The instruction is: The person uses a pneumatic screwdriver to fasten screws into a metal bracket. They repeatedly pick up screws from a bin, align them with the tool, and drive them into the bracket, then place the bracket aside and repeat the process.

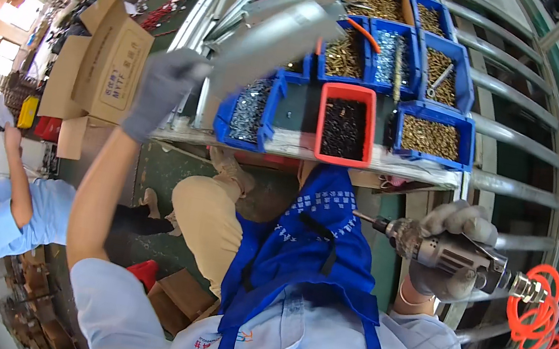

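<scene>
My left hand, in a grey glove, is closed on the end of a silver metal profile, which is raised at a slant over the workbench and smeared by motion. More silver profiles lie on the bench behind it. To the right, my gloved right hand grips an air screwdriver around its body, its bit pointing left in front of my blue apron. A coiled orange-red air hose joins the tool's rear end. Nearest me on the bench, a red bin holds small black screws.
Several blue bins of silver and brass-coloured fasteners stand around the red one. A wrench lies in one bin. Metal rails run along the right. At left are an open cardboard box and another person in light blue.
</scene>
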